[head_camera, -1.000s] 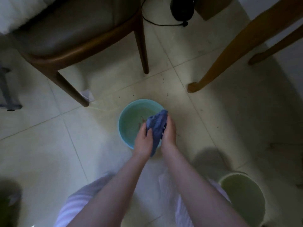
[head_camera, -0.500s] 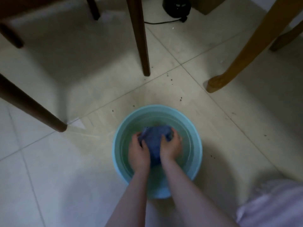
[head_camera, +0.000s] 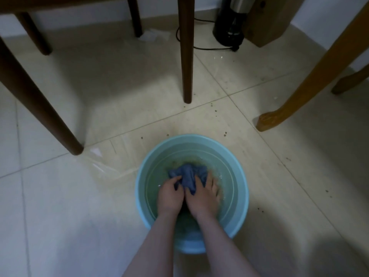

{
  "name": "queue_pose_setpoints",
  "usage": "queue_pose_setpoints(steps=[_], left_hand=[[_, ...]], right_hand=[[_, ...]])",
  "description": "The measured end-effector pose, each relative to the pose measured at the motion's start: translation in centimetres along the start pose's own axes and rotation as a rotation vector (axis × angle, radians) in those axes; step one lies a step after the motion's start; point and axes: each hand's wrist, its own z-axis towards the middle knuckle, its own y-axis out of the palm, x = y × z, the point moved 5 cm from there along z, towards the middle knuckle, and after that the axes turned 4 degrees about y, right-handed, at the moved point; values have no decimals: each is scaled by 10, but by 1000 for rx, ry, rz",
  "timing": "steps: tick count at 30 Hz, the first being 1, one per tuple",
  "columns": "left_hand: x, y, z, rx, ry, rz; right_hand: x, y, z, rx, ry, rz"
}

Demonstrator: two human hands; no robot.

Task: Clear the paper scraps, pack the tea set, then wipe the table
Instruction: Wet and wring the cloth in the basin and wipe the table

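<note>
A light blue basin (head_camera: 239, 176) with water in it stands on the tiled floor in front of me. Inside it a blue cloth (head_camera: 187, 173) lies bunched and wet. My left hand (head_camera: 169, 193) grips the cloth's left part. My right hand (head_camera: 203, 194) grips its right part, and the two hands press together in the water. Part of the cloth is hidden under my fingers.
Dark wooden chair legs (head_camera: 185, 56) stand beyond the basin, another leg (head_camera: 46, 114) at the left. A lighter table leg (head_camera: 299, 90) slants at the right. A black appliance (head_camera: 229, 27) with a cord sits by the wall. Crumbs and a wet patch (head_camera: 107, 164) mark the floor.
One second ago both hands held the cloth above the basin's rim. They have since lowered it into the water, and the view has dropped closer to the basin.
</note>
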Motion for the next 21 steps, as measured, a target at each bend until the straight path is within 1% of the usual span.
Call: queue_pose_setpoints(steps=[2,3,5,6,7,9,10,11,13,14,15,17,18,19,21], left_hand=[[-5,-5,0,99,-47,15],[-4,-5,-3,121,-52,40],[-2,1,-5,57,-18,56],[1,5,-5,10,5,40],[1,6,-3,-18,11,26],[0,3,3,11,-12,-4],[0,1,4,42,-18,-16],[-1,0,4,61,-8,-31],[-1,6,0,39,12,-49],[-3,7,-2,37,8,-79],[-4,6,-4,63,-12,-138],[-10,-3,-6,209,-96,-235],[-11,-9,-7,277,-143,-241],[-10,-12,-8,297,-185,-219],[-8,-9,-7,229,-255,-151]], right_hand=[[7,-11,1,73,13,-63],[7,-12,2,58,-16,-100],[-2,-4,2,-22,-130,-139],[-6,-1,2,-32,-166,-126],[-7,0,3,-4,-159,-89],[1,-5,5,114,-26,38],[6,-7,6,147,35,101],[7,-7,8,128,51,146],[-2,-3,12,20,17,227],[-5,-2,12,-1,15,268],[-4,-4,13,20,37,305],[6,-6,15,110,152,349],[9,-4,14,133,188,350],[8,-3,12,131,194,348],[3,2,8,113,199,389]])
